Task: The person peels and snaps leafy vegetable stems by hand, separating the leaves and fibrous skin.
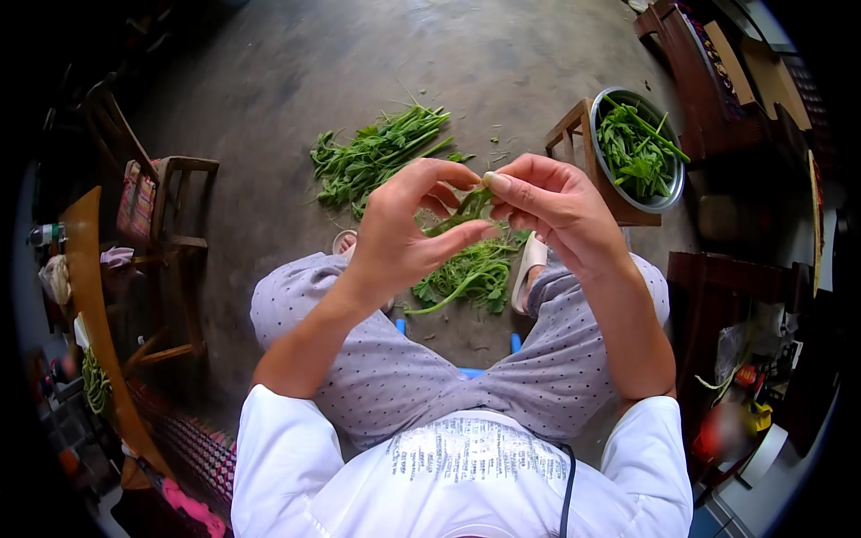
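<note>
My left hand (399,224) is curled round a green leafy stalk (468,208), its thumb and fingers on either side of it. At the stalk's upper end my right hand (560,211) pinches with thumb and forefinger, close to the left fingertips. Beyond the hands, a bunch of leafy green stalks (381,152) lies on the floor. Between my feet sits a heap of thin strips and leaves (471,273). To the right, a metal basin (679,193) holds several green stalks and leaves.
The basin rests on a wooden stool (632,213) at the right. A wooden chair (170,197) stands on the left, near a wooden table edge (94,296). Dark wooden furniture (717,130) lines the right side. Small green scraps dot the concrete floor (296,63).
</note>
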